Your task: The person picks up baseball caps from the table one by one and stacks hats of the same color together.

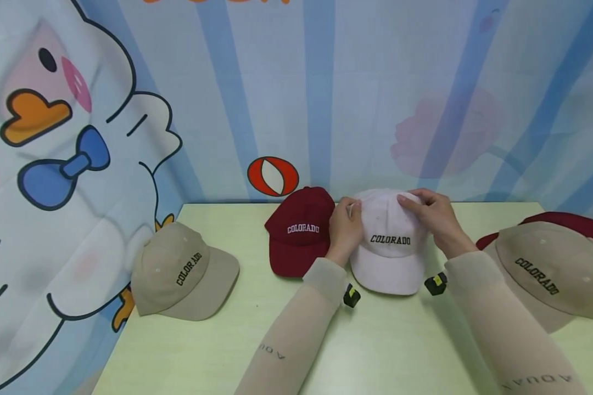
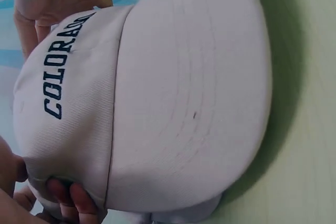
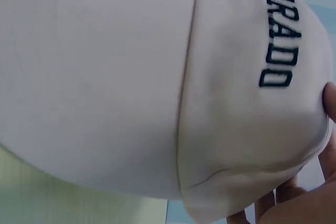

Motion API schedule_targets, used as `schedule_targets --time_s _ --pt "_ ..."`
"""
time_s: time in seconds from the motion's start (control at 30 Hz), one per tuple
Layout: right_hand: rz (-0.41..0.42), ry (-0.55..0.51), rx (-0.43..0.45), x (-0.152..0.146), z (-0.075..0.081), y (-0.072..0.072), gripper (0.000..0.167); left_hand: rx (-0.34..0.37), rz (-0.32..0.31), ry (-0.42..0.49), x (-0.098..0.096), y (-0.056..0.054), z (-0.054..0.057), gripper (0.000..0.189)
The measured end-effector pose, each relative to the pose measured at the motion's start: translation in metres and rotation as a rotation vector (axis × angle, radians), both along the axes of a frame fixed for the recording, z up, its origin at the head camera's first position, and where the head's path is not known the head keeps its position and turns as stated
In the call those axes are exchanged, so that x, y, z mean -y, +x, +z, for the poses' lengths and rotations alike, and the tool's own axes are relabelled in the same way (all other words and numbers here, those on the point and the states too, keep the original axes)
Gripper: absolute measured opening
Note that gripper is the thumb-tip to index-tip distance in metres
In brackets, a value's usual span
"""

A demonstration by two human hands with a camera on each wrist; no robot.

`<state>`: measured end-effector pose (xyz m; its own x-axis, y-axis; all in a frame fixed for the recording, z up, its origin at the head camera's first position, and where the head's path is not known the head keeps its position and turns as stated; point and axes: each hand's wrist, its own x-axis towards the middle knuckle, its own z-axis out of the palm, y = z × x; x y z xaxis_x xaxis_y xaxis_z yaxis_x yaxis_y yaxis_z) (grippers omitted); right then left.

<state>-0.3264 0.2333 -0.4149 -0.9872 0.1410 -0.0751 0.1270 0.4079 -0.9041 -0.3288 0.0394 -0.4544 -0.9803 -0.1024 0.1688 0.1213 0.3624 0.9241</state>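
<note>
- L hand point(image 1: 347, 230) grips L side of white cap point(image 1: 387, 241), fingers curled; R hand point(image 1: 435, 216) holds its R side, thumb on crown.
- White cap nr back edge of desk point(image 1: 277, 329), R of mid, brim twd front edge, dark COLORADO lettering on front; can't tell if it touches desk.
- Maroon cap point(image 1: 301, 230) just L of it, also nr back edge, white lettering, brim fwd.
- Beige cap point(image 1: 185, 274) at desk's L edge, brim twd R.
- Another beige cap point(image 1: 558, 269) nr R edge, partly covering 2nd maroon cap point(image 1: 573, 220).
- Printed backdrop point(image 1: 267, 99) behind back edge.
</note>
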Motion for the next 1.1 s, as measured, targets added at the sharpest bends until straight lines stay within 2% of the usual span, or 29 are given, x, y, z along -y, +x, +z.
schedule_targets --time_s 0.13,0.27,0.4,0.53,0.67,0.8,0.97,1.1 --pt "-0.059 0.007 -0.034 0.004 -0.005 -0.002 0.057 0.043 0.011 0.013 -0.004 0.001 -0.004 0.031" --pt "-0.136 0.081 -0.052 0.007 -0.008 -0.001 0.058 0.064 0.009 -0.002 -0.007 0.007 -0.007 0.037" --pt "-0.190 0.130 -0.035 0.009 -0.012 0.001 0.067 0.032 -0.001 -0.045 -0.010 0.014 -0.008 0.047" --pt "-0.210 0.107 -0.005 0.012 -0.014 0.003 0.072 -0.006 -0.048 -0.106 -0.013 0.023 -0.008 0.056" --pt "-0.205 0.048 -0.007 0.015 -0.013 0.007 0.069 -0.008 -0.111 -0.185 -0.016 0.030 -0.007 0.061" --pt "-0.154 -0.001 -0.031 0.018 -0.014 0.011 0.066 0.042 -0.160 -0.273 -0.016 0.033 -0.007 0.066" --pt "-0.099 -0.016 -0.040 0.020 -0.018 0.013 0.066 0.115 -0.187 -0.332 -0.015 0.032 -0.009 0.073" --pt "-0.067 -0.015 -0.060 0.019 -0.019 0.013 0.064 0.140 -0.195 -0.369 -0.014 0.031 -0.011 0.076"
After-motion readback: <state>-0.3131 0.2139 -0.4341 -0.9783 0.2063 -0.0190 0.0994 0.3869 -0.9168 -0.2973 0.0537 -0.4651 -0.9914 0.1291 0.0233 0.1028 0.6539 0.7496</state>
